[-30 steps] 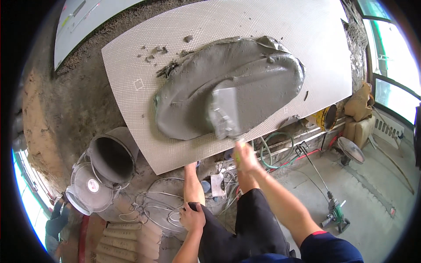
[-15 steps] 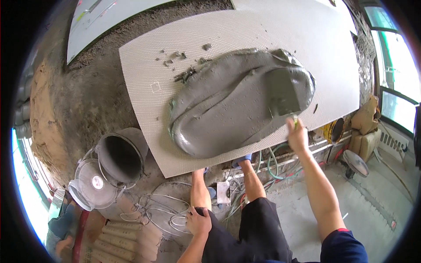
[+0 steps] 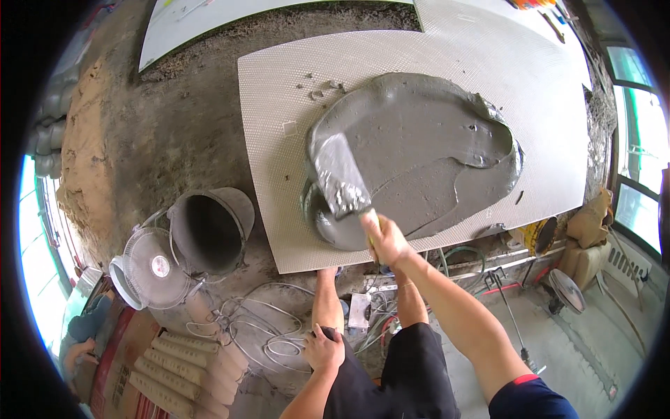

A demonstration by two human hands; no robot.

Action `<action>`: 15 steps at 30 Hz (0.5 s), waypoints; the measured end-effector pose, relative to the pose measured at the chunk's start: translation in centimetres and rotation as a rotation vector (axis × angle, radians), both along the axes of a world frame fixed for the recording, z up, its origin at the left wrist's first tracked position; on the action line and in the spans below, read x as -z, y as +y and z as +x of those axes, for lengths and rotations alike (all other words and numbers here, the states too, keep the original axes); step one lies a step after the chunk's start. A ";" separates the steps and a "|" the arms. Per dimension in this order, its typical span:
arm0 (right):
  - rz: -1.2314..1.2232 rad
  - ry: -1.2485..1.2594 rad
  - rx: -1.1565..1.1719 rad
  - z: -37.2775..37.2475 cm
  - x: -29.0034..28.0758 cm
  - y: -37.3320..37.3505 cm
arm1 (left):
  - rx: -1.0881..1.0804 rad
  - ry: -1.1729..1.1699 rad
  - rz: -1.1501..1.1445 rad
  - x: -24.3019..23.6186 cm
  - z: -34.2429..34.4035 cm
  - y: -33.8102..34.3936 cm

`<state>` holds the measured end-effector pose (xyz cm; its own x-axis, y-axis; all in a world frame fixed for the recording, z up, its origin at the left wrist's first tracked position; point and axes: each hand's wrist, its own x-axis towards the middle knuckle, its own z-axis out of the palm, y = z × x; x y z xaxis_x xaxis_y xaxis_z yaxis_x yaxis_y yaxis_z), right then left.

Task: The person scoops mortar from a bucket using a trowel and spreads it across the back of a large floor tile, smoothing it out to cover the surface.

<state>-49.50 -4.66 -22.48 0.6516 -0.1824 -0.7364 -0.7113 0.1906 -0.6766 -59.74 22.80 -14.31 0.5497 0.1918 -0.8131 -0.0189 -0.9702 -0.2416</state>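
The right hand [image 3: 385, 241] is closing around the handle of a trowel [image 3: 340, 177], fingers wrapped tight, and the flat metal blade is reaching up and to the left from the knuckles, its face smeared with grey paste. The blade is lying on the near left part of a wide patch of wet grey mortar [image 3: 426, 150], so the mortar is sitting just beyond the hand and spreading away from it toward the right. The mortar is covering the middle of a large pale tile [image 3: 279, 126] with a fine dotted texture, which is lying flat in front of the person; a few small crumbs of mortar are dotting the tile near the patch's upper left edge. The left hand [image 3: 325, 351] is resting low against the person's thigh, well apart from the tile, fingers curled loosely and gripping nothing. To the left of the tile a dark bucket [image 3: 206, 230] is standing beside a small white fan [image 3: 143, 269], with loose cables [image 3: 265, 328] looping on the ground near them. Further right, beyond the tile's near edge, a mixing paddle [image 3: 513, 318] is lying on the floor.
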 end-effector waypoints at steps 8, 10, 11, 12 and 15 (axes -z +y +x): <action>-0.818 -0.052 -0.804 2.1 -2.4 -2.1 | -0.001 -0.028 -0.032 0.0 0.2 -0.2; -0.894 -0.074 -0.638 5.7 -2.3 -4.1 | -0.005 -0.023 -0.025 0.0 0.4 0.1; -0.932 -0.065 -0.553 7.3 -1.8 -5.3 | -0.015 -0.011 -0.028 -0.3 0.7 -0.1; -0.962 -0.059 -0.472 8.5 -1.8 -6.8 | -0.019 -0.012 -0.036 -0.3 0.8 0.1; -0.962 0.120 -0.277 8.8 -1.8 -12.2 | -0.025 -0.016 -0.044 -0.2 0.7 0.4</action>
